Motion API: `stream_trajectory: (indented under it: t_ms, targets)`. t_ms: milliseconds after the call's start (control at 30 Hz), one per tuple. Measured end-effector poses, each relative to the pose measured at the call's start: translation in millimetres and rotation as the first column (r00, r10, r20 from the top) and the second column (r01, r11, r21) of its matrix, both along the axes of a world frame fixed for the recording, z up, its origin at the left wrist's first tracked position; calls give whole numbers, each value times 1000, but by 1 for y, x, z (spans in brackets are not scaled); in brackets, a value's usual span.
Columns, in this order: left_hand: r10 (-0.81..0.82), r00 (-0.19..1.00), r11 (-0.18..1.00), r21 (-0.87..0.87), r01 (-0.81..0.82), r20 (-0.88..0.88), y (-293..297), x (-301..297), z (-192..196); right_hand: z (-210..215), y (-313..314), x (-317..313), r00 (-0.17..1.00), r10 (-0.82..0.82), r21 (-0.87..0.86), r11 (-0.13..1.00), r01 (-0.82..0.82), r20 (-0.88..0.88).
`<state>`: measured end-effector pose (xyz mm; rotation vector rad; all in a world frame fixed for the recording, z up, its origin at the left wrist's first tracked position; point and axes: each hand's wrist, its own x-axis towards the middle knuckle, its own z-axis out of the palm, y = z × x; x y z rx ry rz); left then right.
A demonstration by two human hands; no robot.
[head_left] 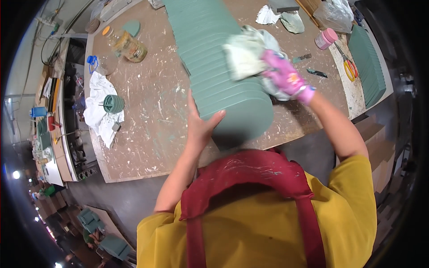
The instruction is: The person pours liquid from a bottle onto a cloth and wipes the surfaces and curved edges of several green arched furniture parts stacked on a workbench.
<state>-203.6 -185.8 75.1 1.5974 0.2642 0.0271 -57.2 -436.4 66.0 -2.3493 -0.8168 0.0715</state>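
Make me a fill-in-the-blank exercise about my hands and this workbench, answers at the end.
1. The right hand, holding a white cloth, wears a ____ glove.
2. The left hand lays its ____ over the edge of the green stack.
3. The jar has an ____ cap.
4. The yellow and orange handles belong to the ____.

Missing words: pink; thumb; orange; scissors.

In front of you, a long row of flat, matte-green, round-ended panels lies overlapping like shingles on the paint-flecked brown table, your crumpled, motion-blurred pale cloth against its right side.
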Motion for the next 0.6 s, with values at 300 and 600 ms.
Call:
stream_trajectory:
  t_ms: [300, 600]
  targets:
    - [-58, 998, 998, -34, 58, -1, 10, 1, -6, 35, -38, -10, 952, -200, 249, 934, 257, -232]
    - [16, 1000, 995, 97, -16, 3, 2, -5, -10, 32, 14, -51, 972, 212, 58, 974, -218, 99]
